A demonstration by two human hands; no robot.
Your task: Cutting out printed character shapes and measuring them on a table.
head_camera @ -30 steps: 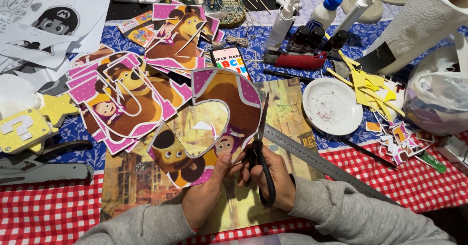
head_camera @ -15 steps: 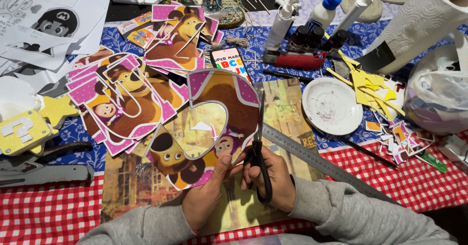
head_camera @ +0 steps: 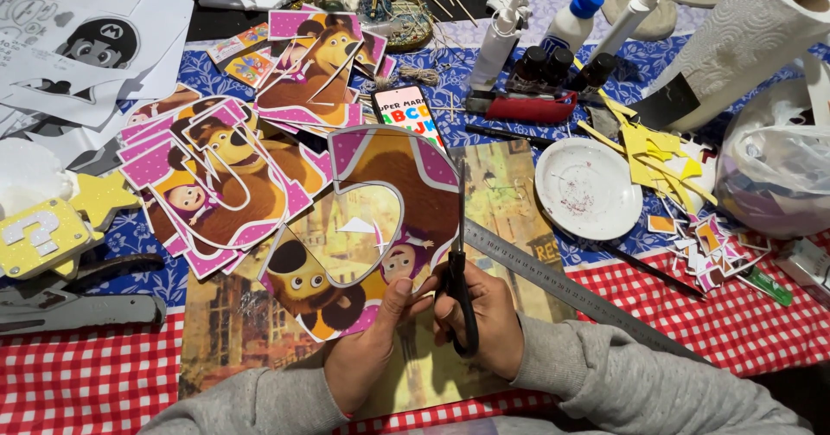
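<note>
My left hand (head_camera: 373, 348) pinches the lower edge of a large curved paper cutout (head_camera: 372, 227) printed with a brown bear and a small girl, bordered in pink. My right hand (head_camera: 488, 318) grips black-handled scissors (head_camera: 458, 253), blades pointing up along the cutout's right edge. Both hands hover above a printed sheet (head_camera: 242, 331) lying on the table, near its front edge.
A pile of similar pink-bordered cutouts (head_camera: 225, 175) lies to the left. A metal ruler (head_camera: 562, 284) runs diagonally on the right. Behind are a white plate (head_camera: 588, 188), glue bottles (head_camera: 571, 20), a paper-towel roll (head_camera: 743, 46), yellow scraps (head_camera: 657, 154), a plastic bag (head_camera: 778, 167) and a yellow block (head_camera: 39, 236).
The scissors have shifted slightly up along the cutout's right edge, and the cutout has turned a little in my left hand.
</note>
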